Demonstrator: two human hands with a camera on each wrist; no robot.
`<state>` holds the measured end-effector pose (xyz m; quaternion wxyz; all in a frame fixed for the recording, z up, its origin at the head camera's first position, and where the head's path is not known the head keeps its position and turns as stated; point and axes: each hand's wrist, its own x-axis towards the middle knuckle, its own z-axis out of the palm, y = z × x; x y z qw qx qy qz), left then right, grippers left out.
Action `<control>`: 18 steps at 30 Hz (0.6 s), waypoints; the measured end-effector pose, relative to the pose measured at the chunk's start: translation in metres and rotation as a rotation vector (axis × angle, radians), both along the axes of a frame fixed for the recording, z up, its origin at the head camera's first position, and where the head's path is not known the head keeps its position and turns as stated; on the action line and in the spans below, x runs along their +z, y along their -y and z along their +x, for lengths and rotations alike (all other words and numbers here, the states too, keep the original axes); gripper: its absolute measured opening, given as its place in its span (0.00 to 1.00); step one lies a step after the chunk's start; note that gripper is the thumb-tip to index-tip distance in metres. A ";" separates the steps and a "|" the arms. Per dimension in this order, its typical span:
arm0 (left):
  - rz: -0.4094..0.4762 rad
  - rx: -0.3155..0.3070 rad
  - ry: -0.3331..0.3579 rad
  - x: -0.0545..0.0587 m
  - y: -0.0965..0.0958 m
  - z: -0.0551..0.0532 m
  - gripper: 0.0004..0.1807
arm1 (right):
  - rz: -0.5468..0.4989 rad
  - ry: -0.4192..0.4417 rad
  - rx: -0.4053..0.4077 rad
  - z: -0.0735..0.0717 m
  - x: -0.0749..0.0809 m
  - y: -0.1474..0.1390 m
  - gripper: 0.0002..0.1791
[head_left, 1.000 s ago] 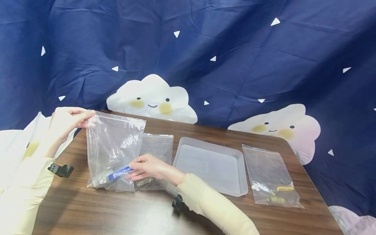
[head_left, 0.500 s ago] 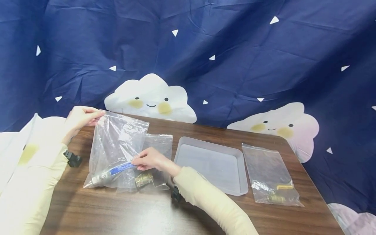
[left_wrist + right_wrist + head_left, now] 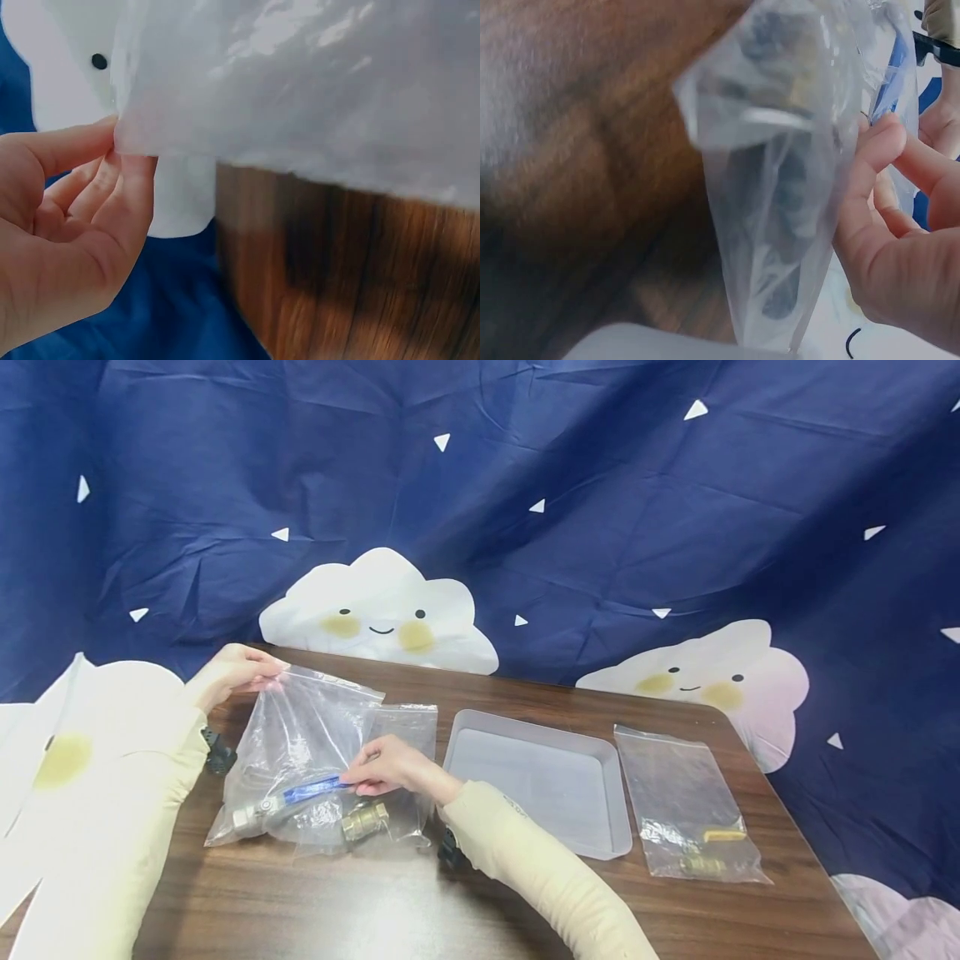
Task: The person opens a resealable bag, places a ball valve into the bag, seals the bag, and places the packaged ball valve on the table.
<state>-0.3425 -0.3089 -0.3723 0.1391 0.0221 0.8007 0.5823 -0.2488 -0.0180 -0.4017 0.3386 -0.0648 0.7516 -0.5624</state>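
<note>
In the head view my left hand pinches the top left corner of a clear zip bag. The left wrist view has that corner between thumb and fingers of the left hand. Low in the bag lies a ball valve with a silver body and a blue lever. Its lever end is pinched through the plastic by my right hand. In the right wrist view the blue lever shows behind the film. A second zip bag, holding a brass fitting, lies partly behind the first.
A shallow translucent tray stands right of the bags on the brown wooden table. Farther right lies another zip bag with a small yellow-handled valve. A blue curtain with clouds hangs behind.
My left hand has moved right and a little lower, drawing the bag's corner along. The right hand has risen slightly with the lever, and the brass fitting has come into fuller view.
</note>
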 end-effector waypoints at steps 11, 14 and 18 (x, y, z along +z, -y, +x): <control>-0.078 0.012 0.005 -0.012 -0.009 -0.006 0.22 | -0.020 0.103 0.002 -0.007 -0.002 0.000 0.03; -0.079 -0.021 0.037 -0.014 -0.006 -0.007 0.22 | -0.003 0.103 0.021 -0.006 -0.001 0.000 0.04; -0.114 -0.055 0.071 -0.016 -0.002 -0.008 0.21 | -0.004 0.089 0.038 -0.004 0.001 -0.002 0.04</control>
